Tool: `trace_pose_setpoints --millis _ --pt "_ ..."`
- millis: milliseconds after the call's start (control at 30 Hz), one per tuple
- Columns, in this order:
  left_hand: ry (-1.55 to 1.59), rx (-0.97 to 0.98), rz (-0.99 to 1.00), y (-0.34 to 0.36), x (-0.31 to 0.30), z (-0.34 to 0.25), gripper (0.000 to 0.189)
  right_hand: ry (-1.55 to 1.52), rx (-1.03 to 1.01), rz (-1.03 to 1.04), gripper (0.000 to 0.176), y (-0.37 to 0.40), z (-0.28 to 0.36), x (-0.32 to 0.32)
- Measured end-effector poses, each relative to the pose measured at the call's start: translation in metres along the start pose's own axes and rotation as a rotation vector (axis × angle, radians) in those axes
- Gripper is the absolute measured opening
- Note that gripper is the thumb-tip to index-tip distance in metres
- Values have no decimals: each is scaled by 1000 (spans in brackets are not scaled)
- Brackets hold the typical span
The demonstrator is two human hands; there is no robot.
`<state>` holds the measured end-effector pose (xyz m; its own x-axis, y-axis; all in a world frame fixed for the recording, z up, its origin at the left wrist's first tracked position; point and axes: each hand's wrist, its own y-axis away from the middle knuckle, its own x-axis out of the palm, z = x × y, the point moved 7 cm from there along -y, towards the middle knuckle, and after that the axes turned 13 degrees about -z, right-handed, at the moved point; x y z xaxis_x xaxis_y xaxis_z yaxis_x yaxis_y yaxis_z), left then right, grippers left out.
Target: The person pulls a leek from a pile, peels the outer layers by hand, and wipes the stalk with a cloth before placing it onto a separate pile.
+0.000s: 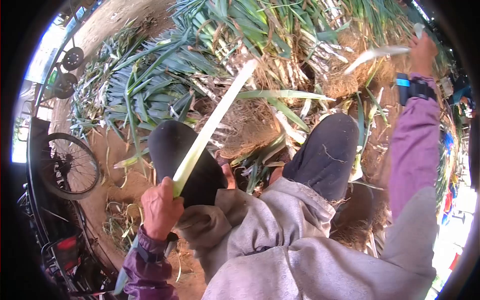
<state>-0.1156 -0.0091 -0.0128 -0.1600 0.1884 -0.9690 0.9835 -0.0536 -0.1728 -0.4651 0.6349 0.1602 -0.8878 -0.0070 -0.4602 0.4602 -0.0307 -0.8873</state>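
My left hand point(161, 207) is closed around a leek point(215, 125), whose long white stalk slants up and to the right across my left knee. The leek's green end trails down behind my wrist. Stretched far out to the upper right, my right hand point(423, 52) grips a pale, curved strip point(377, 54) that looks like a peeled leek leaf. Motion blurs this strip, and a short whitish end also sticks out above the fist. Between my knees lie tangled roots point(250, 127) and loose leaves.
Large heaps of leeks point(150, 85) with green tops and rooty ends lie in front of me. Bare brown soil point(120, 145) shows at the left, with leaf scraps on it. A spoked wheel point(70, 165) and a dark frame stand along the left edge.
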Motion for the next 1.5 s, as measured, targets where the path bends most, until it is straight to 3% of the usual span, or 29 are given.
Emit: trace_pose_setpoints --millis 33,100,167,233,267,300,333,367,400,467,533,800,1033,1133,1167,1200,1233,1267,1333,1367,1433,1467,1500 --pt "215 -48 -37 -5 -8 2 36 71 27 60 28 -8 -25 15" --pt "398 -290 208 -22 -12 1 28 -196 95 198 32 4 28 -2" --pt "705 -458 343 -34 -9 -12 24 -122 -171 74 47 60 137 -33" --pt "846 -545 375 -42 -8 -26 21 -691 -84 182 24 127 212 -30" --pt "917 -587 396 -47 -7 -34 20 -1002 93 437 15 156 275 -57" --pt "874 -561 427 -53 -9 -42 35 -1228 191 606 15 190 318 -71" --pt "940 -581 430 -57 -11 -52 31 -1377 185 568 18 214 354 -89" --pt "1006 -605 433 -60 -12 -62 27 -1396 195 492 23 231 381 -110" --pt "1071 -632 434 -61 -13 -69 24 -1430 316 729 27 245 401 -124" --pt "1079 -624 455 -64 -12 -76 29 -1452 482 765 27 258 419 -144" --pt "1119 -615 409 -67 -13 -86 30 -1515 725 814 24 265 415 -138" --pt "1258 -570 469 -63 3 -97 27 -1352 655 712 18 264 405 -149" --pt "1062 -530 318 -69 -5 -97 37 -1261 665 634 15 272 418 -141" --pt "1094 -580 285 -63 -15 -83 50 -1196 500 437 9 269 408 -138" --pt "1125 -595 279 -61 -22 -76 55 -1280 555 557 6 273 398 -126" --pt "1157 -611 275 -58 -25 -72 60 -1168 437 526 7 271 382 -113" --pt "1136 -586 224 -59 -26 -67 78 -966 287 412 7 265 366 -102" --pt "1172 -581 245 -56 -25 -63 78 -887 259 454 16 259 352 -86" --pt "1243 -575 275 -48 -28 -55 79 -688 103 307 17 243 315 -57" --pt "1262 -590 287 -42 -26 -51 81 -490 -173 167 15 221 307 -63" --pt "1251 -595 307 -33 -29 -48 79 -201 -162 298 15 214 261 -22" --pt "1271 -600 316 -27 -31 -48 76 -288 4 437 13 206 233 -1" --pt "1239 -620 347 -19 -29 -49 73 -243 1 415 13 198 209 12"
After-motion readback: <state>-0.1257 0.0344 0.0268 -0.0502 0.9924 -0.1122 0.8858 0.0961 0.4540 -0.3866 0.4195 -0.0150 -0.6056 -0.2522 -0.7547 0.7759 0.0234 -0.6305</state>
